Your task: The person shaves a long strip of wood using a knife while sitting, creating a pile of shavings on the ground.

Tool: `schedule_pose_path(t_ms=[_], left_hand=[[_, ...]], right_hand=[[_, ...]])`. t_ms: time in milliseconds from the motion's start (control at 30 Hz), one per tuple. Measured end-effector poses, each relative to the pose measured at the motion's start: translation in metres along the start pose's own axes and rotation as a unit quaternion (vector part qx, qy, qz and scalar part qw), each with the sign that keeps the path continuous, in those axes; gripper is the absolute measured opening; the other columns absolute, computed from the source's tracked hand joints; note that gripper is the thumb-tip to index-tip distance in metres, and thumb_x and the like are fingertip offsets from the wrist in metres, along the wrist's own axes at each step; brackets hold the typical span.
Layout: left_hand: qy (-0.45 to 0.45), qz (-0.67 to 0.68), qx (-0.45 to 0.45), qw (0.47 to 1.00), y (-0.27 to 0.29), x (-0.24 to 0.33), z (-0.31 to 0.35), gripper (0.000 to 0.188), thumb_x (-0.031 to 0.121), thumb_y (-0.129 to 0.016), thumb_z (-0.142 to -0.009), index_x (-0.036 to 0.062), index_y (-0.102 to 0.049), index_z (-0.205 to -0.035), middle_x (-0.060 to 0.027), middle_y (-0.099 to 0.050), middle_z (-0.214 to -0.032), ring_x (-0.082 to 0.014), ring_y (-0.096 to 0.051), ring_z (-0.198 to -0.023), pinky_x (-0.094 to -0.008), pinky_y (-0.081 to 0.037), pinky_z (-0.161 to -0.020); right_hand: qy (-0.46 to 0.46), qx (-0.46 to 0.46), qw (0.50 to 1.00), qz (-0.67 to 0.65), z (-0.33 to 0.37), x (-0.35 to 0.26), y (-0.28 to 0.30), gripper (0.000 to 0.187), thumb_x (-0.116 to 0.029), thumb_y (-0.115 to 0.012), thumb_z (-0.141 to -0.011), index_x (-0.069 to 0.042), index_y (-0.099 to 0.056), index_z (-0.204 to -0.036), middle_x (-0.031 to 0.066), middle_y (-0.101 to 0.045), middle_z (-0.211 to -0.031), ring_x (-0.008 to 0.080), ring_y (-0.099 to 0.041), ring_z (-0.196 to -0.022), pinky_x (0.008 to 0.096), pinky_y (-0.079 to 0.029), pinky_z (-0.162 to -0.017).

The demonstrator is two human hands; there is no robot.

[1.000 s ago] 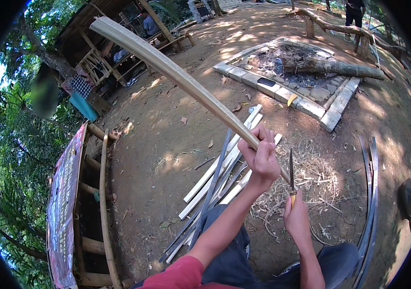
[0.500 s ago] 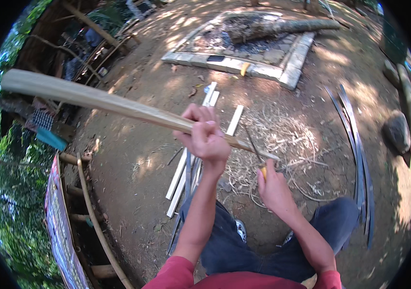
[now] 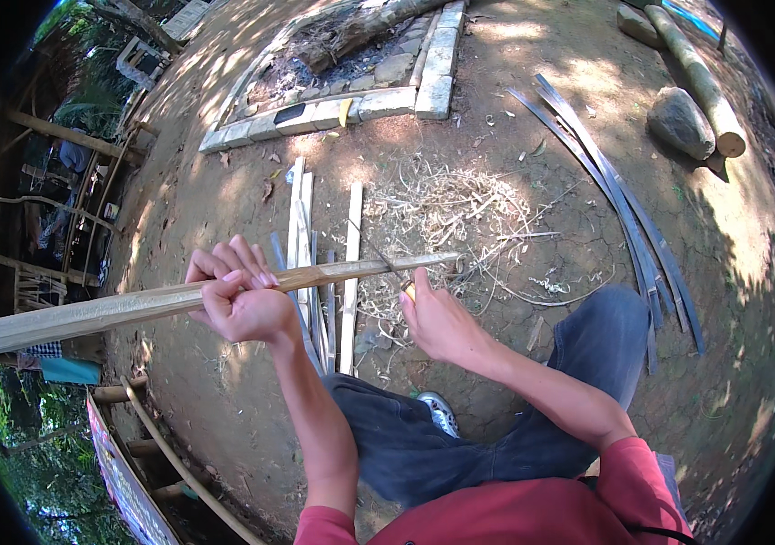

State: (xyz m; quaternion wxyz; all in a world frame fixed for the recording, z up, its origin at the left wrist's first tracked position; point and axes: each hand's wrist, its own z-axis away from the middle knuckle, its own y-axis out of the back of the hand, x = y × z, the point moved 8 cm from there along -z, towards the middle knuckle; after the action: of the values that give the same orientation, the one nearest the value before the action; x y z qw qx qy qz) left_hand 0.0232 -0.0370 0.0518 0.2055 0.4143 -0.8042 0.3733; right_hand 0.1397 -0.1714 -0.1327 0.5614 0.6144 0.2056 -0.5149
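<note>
My left hand (image 3: 247, 292) is wrapped around a long, pale wooden pole (image 3: 115, 311), which crosses in front of me and runs out toward the left edge. The pole narrows to a whittled, pointed tip (image 3: 428, 261) on the right. In my right hand (image 3: 442, 320) is a knife (image 3: 375, 245) with a thin dark blade and a yellowish handle, mostly covered by my fingers. Its blade lies across the pole close to the tip. Below and beyond the tip, curled wood shavings (image 3: 460, 202) are heaped on the ground.
Pale wooden strips (image 3: 352, 272) lie left of the shavings. Long dark strips (image 3: 624, 200) rest on the right. A stone-edged fire pit (image 3: 387, 103) holds a charred log (image 3: 360, 32), with a dark flat object (image 3: 289, 113) on its rim. A boulder (image 3: 681, 123) sits by a cut log (image 3: 696, 82).
The pole has swung closer to level, its thick left end lower and its tip higher. My view has turned right. Both hands keep their holds, and the blade still crosses the pole near its tip.
</note>
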Motion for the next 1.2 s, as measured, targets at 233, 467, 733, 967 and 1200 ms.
schedule_pose_path(t_ms=[233,467,733,967,1200], left_hand=[[0.022,-0.005,0.008,1.0,0.004,-0.003,0.001,0.015,0.007,-0.039,-0.064,0.0109,-0.027,-0.057,-0.0042,-0.027,-0.046,-0.0121,-0.024,-0.037,-0.0227,-0.025,-0.033],[0.02,-0.017,0.01,1.0,0.014,-0.007,-0.008,0.015,0.005,-0.038,-0.064,0.011,-0.027,-0.057,-0.0039,-0.027,-0.046,-0.012,-0.024,-0.037,-0.0225,-0.025,-0.032],[-0.006,-0.002,0.029,1.0,0.019,0.001,-0.004,0.013,0.001,-0.035,-0.061,0.0095,-0.026,-0.057,-0.0023,-0.024,-0.046,-0.0095,-0.018,-0.035,-0.0225,-0.019,-0.03],[-0.036,0.014,0.009,0.999,-0.007,0.001,-0.006,0.014,-0.001,-0.034,-0.064,0.008,-0.025,-0.058,-0.0014,-0.024,-0.049,-0.0095,-0.02,-0.038,-0.0241,-0.019,-0.032],[-0.038,0.005,0.004,0.999,-0.003,0.005,0.002,0.016,-0.002,-0.037,-0.063,0.0053,-0.023,-0.059,-0.002,-0.023,-0.053,-0.0099,-0.022,-0.041,-0.0242,-0.021,-0.034]], right_hand=[[0.119,0.074,0.986,0.085,0.03,-0.041,0.005,0.021,-0.017,-0.041,-0.099,0.005,-0.04,-0.102,0.0218,-0.061,-0.059,0.0414,-0.063,-0.056,0.0488,-0.051,-0.051],[0.006,-0.031,0.998,0.048,-0.007,0.019,-0.018,0.023,-0.015,-0.042,-0.099,0.007,-0.04,-0.107,0.0227,-0.062,-0.062,0.0423,-0.063,-0.058,0.0478,-0.053,-0.054],[0.026,-0.016,0.999,-0.01,0.005,0.002,-0.012,0.027,-0.016,-0.044,-0.097,0.005,-0.039,-0.113,0.0292,-0.06,-0.073,0.047,-0.061,-0.071,0.0537,-0.046,-0.064],[0.099,0.075,0.989,0.085,0.024,-0.038,0.015,0.029,-0.012,-0.046,-0.096,0.003,-0.044,-0.121,0.0269,-0.061,-0.079,0.0446,-0.061,-0.073,0.0516,-0.045,-0.064],[0.077,0.066,0.984,0.146,0.034,-0.049,0.008,0.03,-0.012,-0.045,-0.096,0.002,-0.042,-0.123,0.0271,-0.062,-0.082,0.0444,-0.062,-0.074,0.0519,-0.046,-0.063]])
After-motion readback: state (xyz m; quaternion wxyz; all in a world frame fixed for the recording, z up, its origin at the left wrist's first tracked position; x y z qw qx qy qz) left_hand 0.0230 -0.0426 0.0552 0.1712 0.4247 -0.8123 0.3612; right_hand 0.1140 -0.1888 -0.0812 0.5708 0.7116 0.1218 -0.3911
